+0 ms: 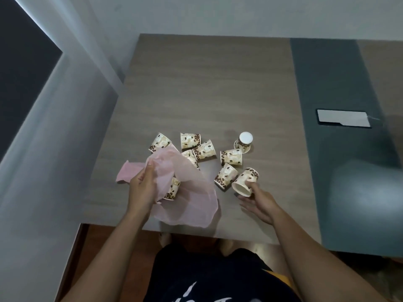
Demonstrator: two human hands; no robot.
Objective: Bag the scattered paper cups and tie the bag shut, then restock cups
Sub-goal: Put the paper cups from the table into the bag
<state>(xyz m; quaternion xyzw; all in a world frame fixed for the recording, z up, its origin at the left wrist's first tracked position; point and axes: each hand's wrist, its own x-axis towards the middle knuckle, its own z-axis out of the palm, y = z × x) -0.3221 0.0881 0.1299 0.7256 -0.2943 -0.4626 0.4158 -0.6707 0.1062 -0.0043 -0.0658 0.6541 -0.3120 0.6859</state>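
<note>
Several paper cups with a coffee-bean print lie scattered on the wooden table. My left hand grips the rim of a thin pink plastic bag that sags toward the table's near edge; one cup shows through the bag. My right hand pinches a cup lying on its side, mouth toward me. Other cups lie at the middle, at the left and beside the held one. One cup stands upside down.
A dark phone lies on the grey-green strip of the table at the right. A white wall and a dark window are at the left. The table's near edge runs just in front of my body, with bare feet below it.
</note>
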